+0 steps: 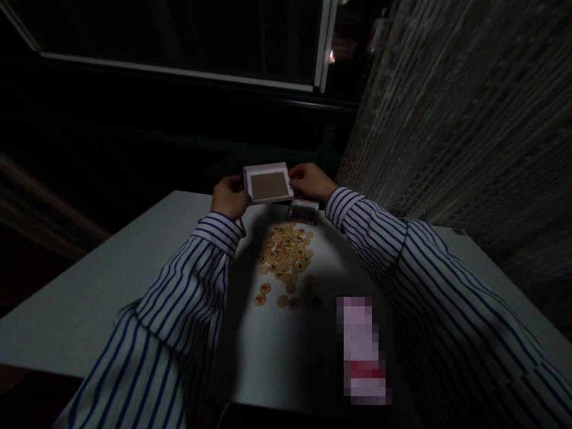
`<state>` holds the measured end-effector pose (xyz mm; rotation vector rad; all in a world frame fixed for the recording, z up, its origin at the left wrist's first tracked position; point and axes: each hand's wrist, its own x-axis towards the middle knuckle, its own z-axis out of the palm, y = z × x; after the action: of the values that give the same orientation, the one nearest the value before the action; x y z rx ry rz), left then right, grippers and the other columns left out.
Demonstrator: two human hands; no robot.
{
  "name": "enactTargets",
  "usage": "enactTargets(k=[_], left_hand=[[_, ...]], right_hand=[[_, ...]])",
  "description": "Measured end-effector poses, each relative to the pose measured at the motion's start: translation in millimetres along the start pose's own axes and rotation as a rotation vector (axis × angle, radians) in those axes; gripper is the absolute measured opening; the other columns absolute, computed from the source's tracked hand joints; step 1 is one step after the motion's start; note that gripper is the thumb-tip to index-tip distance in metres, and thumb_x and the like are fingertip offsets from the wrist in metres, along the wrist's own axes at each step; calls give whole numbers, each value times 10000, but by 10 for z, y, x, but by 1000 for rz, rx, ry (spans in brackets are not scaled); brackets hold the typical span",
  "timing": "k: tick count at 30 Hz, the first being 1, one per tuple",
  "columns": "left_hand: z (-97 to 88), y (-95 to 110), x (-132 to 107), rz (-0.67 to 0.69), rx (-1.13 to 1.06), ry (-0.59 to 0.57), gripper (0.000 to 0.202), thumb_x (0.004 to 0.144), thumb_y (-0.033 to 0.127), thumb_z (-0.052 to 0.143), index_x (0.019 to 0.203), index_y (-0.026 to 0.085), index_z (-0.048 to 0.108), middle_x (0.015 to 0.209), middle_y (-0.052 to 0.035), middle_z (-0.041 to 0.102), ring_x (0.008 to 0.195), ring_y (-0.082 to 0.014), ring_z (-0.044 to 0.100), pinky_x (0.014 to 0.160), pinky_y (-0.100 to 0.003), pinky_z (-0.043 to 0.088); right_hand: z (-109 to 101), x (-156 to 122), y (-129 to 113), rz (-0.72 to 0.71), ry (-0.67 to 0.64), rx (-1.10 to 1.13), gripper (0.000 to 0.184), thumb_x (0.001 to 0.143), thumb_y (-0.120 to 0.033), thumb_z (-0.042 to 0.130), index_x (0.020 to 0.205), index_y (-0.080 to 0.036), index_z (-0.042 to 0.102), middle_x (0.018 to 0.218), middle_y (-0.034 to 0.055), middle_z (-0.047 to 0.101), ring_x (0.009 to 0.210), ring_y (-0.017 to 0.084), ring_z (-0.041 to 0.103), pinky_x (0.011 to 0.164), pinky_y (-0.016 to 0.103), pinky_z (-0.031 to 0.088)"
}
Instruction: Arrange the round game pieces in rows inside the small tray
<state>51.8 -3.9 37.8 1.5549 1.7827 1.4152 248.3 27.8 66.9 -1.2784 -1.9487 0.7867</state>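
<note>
Both hands hold up a shallow white box or lid [269,185] over the far edge of the table, its open side with a brown inner panel facing me. My left hand [229,196] grips its left end, thumb at the lower corner. At its right edge, my right hand [311,181] pinches it with bent fingers. Just below the right hand stands a small clear-sided case [304,211] on the table. Nearer to me lies a heap of round Chinese chess pieces [286,253], pale with red or dark characters, and several strays lie in front.
The white table [263,363] carries all this in dim light, with arm shadows across it. A pixelated phone-like object [363,351] lies at the near right. A string curtain [447,107] hangs at the right, and a dark framed window [179,36] is beyond.
</note>
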Motion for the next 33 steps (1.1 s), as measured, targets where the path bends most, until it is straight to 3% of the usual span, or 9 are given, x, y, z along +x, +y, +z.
enactTargets(k=[17, 33], left_hand=[[262, 117, -288, -97, -276, -64, 471, 658, 31, 556, 1124, 91, 521, 1002, -112, 613, 885, -197, 607, 765, -361, 523], [421, 220, -474, 7, -314, -158, 388, 638, 106, 580, 1025, 111, 586, 939, -84, 636, 917, -208, 599, 836, -392, 492]], right_hand=[[-188, -393, 251, 57, 64, 82, 273, 746, -61, 535, 1010, -125, 563, 815, 29, 620, 563, 69, 571, 437, 136, 467], [-382, -764, 309, 100, 96, 124, 309, 758, -36, 503, 1062, -89, 529, 834, 42, 596, 549, 66, 538, 444, 175, 475]])
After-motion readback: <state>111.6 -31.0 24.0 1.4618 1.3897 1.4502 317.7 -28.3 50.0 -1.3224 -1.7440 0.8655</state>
